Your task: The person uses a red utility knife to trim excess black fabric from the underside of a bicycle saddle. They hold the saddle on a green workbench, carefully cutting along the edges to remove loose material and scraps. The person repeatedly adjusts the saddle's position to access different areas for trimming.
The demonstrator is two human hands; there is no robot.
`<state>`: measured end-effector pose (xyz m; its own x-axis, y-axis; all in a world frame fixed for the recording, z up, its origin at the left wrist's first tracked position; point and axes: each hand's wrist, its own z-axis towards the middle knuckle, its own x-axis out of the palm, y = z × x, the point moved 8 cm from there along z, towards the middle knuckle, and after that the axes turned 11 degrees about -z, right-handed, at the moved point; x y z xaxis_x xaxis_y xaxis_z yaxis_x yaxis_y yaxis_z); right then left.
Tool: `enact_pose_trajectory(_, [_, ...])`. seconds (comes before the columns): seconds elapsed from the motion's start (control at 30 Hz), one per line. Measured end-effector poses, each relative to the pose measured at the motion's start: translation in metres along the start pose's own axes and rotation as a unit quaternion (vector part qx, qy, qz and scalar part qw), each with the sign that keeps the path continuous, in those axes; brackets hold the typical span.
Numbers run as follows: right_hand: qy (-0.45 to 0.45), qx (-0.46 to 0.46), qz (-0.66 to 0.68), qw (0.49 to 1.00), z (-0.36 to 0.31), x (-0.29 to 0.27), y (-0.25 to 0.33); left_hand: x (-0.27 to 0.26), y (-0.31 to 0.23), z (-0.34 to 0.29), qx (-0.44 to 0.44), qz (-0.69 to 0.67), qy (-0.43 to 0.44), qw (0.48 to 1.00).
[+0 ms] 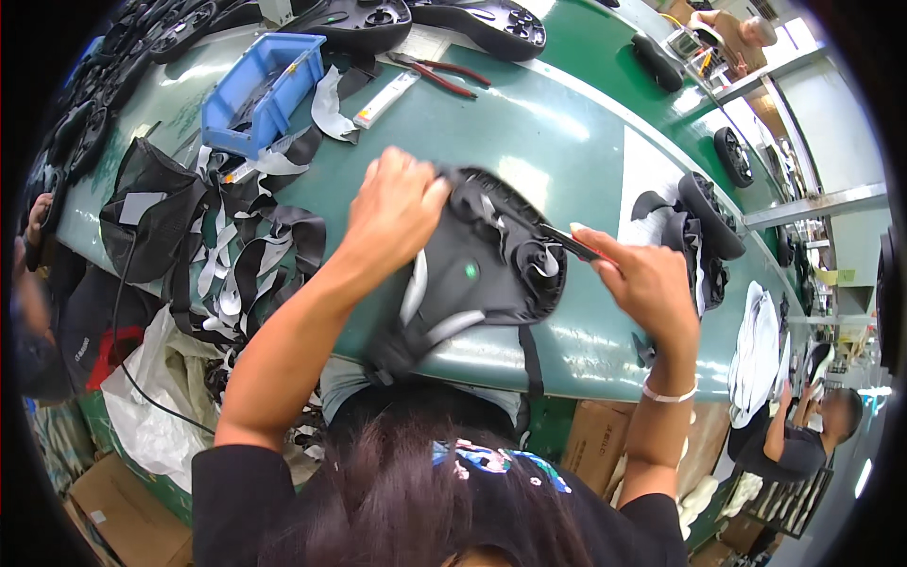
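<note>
A black padded, shell-shaped part lies underside up on the green table in front of me, with a green mark and loose fabric edges. My left hand is closed on the black fabric at its far left edge. My right hand grips a slim dark knife-like tool with a bit of red; its exact kind is unclear. The tool's tip meets the part's right rim. White-lined fabric flaps and a blurred black piece hang toward my lap.
A blue bin and red-handled pliers lie at the back left. Black and white fabric strips heap on the left beside a black mesh bag. More black padded parts stand right. Other people work nearby.
</note>
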<state>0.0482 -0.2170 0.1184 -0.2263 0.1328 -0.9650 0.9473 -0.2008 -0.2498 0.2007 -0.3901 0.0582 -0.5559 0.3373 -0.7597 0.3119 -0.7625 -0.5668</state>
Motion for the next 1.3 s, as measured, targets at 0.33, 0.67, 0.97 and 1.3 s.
enact_pose_trajectory(0.33, [0.028, -0.087, 0.045, 0.995, -0.021, 0.005, 0.036, -0.003, -0.04, 0.014, -0.084, -0.746, 0.012, 0.661])
enact_pose_trajectory(0.67, [0.018, -0.004, 0.027, 0.999, -0.036, -0.002, 0.035, 0.031, -0.051, 0.025, -0.028, -0.362, 0.261, 0.894])
enact_pose_trajectory(0.97, [0.101, 0.134, 0.12, 0.979, -0.106, 0.017, 0.072, -0.023, 0.024, 0.025, -0.116, -0.843, -0.159, 0.5])
enact_pose_trajectory(1.3, [-0.157, 0.26, 0.632, 0.713, -0.061, 0.078, 0.062, -0.031, 0.027, -0.014, -0.118, 0.011, -0.086, 0.989])
